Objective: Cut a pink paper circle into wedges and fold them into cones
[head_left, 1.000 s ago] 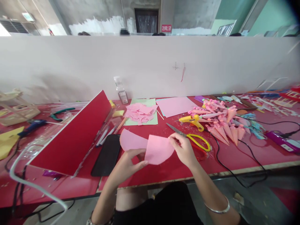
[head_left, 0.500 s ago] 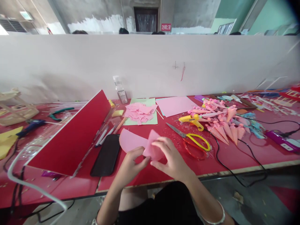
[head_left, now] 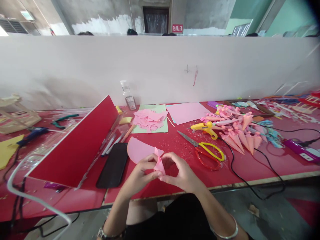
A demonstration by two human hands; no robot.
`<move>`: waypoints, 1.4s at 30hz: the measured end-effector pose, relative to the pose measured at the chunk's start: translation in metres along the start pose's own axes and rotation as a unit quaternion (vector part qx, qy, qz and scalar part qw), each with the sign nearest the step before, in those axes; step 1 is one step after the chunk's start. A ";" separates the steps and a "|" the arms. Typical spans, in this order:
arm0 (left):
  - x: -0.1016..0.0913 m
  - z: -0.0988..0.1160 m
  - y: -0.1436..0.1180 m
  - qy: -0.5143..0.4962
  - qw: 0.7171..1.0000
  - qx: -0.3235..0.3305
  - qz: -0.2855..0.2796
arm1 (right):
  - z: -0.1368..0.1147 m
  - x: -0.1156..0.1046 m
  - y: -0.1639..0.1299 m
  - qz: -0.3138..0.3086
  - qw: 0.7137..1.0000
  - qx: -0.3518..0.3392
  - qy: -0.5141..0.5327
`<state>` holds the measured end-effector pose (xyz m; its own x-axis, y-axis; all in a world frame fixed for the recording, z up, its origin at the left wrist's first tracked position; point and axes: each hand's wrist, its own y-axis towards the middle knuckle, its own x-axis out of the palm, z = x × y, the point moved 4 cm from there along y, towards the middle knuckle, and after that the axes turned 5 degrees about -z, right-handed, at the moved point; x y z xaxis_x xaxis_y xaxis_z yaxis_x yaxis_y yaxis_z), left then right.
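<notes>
Both hands meet over the near edge of the red table (head_left: 175,186). My left hand (head_left: 140,175) and my right hand (head_left: 180,173) pinch a small pink paper piece (head_left: 159,162) rolled into a narrow cone shape between the fingertips. A flat pink half-circle of paper (head_left: 138,150) lies on the table just behind my left hand. Yellow-handled scissors (head_left: 203,146) lie to the right of my right hand, apart from it.
A black phone (head_left: 113,165) lies left of the hands beside a tilted red board (head_left: 77,146). Pink scraps (head_left: 149,120) on green paper, a pink sheet (head_left: 187,112), a yellow glue gun (head_left: 206,128), several pink paper cones (head_left: 240,138) and black cables (head_left: 250,170) lie behind and right.
The pink paper, first held flat and wide between the hands, has been rolled in tight. My right hand has moved left to meet my left hand.
</notes>
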<state>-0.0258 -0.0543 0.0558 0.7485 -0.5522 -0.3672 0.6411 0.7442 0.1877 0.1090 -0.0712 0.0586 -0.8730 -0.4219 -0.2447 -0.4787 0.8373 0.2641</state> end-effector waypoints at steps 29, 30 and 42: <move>-0.004 0.002 0.024 0.220 0.950 -0.060 0.215 | 0.003 -0.025 -0.002 0.197 0.979 0.034 -0.029; -0.003 0.001 0.024 0.196 0.952 -0.075 0.222 | 0.005 -0.026 -0.003 0.210 0.977 0.038 -0.007; -0.009 -0.004 0.022 0.089 0.944 -0.133 0.287 | 0.021 -0.030 -0.011 0.290 0.954 0.078 -0.021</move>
<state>-0.0190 -0.0310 0.0598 0.9044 0.0251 -0.4260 0.0552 0.9830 0.1752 0.1424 -0.0607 0.0438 -0.9807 0.1387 -0.1380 0.1053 0.9686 0.2251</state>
